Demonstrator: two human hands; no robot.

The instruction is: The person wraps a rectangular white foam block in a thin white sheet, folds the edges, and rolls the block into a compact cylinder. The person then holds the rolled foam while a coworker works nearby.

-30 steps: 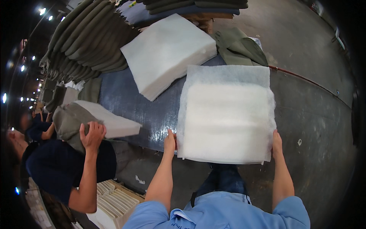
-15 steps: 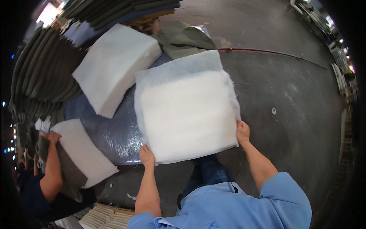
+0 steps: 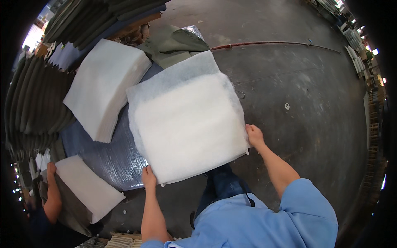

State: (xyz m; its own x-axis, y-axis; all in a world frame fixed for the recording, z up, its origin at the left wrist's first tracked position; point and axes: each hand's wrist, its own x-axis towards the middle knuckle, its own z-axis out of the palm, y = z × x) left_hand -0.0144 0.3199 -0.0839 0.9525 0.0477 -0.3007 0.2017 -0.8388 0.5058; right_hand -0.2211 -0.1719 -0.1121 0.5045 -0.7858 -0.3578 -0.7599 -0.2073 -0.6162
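A white padded cushion insert point(image 3: 190, 124) lies in front of me, with a thin, see-through layer of batting point(image 3: 178, 76) showing past its far edge. My left hand point(image 3: 149, 177) is closed on the near left corner of the batting. At the right side edge, near the front corner, my right hand point(image 3: 254, 135) pinches the batting too. Both thumbs lie on top, and the fingers underneath are partly hidden. Under the insert is a table with a shiny blue-grey plastic cover point(image 3: 120, 161).
A tall stack of white batting sheets point(image 3: 105, 82) stands on the table's left, beside piles of dark green cushions point(image 3: 37, 99). Green fabric point(image 3: 171, 45) lies at the back. At the left, a co-worker's hand point(image 3: 51, 168) holds a white-and-green piece point(image 3: 89, 184). A red hose point(image 3: 264, 44) crosses the floor.
The view has turned, so most things sit further left. My hands keep their hold at the insert's edges. The co-worker's white-and-green piece has shifted lower in the picture.
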